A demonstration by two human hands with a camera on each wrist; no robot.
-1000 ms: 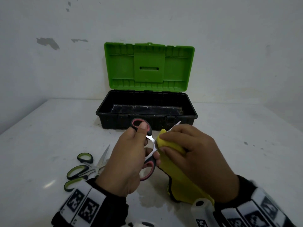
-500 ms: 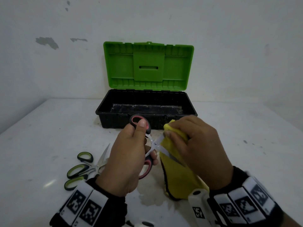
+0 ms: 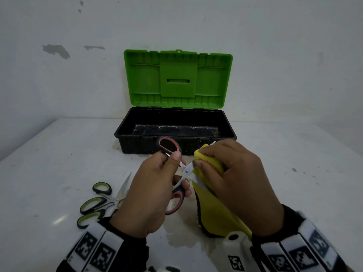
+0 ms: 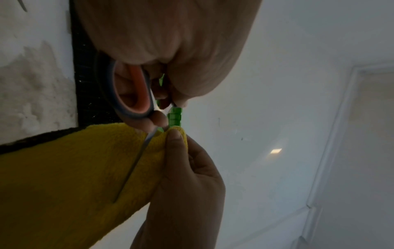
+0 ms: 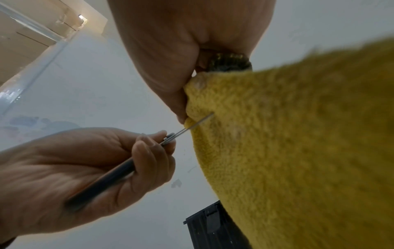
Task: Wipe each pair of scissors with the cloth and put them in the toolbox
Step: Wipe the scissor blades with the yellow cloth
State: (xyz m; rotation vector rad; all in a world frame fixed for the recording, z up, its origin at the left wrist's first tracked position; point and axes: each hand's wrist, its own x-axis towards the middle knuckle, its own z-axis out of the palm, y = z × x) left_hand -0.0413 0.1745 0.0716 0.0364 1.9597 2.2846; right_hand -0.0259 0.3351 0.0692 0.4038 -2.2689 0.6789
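My left hand (image 3: 149,193) grips the red-and-black scissors (image 3: 172,199) by their handles (image 4: 130,94), blades spread apart, just in front of the toolbox. My right hand (image 3: 233,183) pinches the yellow cloth (image 3: 212,213) around one blade near the pivot. The other blade (image 4: 136,160) lies bare across the cloth (image 4: 64,176). From the right wrist, the blades (image 5: 192,126) run into the cloth (image 5: 298,134) under my thumb. The black toolbox (image 3: 174,142) stands behind with its green lid (image 3: 177,79) upright and nothing visible inside.
Two pairs of green-and-black scissors (image 3: 102,203) lie on the white table (image 3: 59,154) to the left of my left wrist. A wet patch (image 3: 184,238) marks the table under the cloth. A wall rises close behind the toolbox.
My right hand with the cloth slid along the blade away from the pivot, then back toward it. The scissors stay spread in my left hand.
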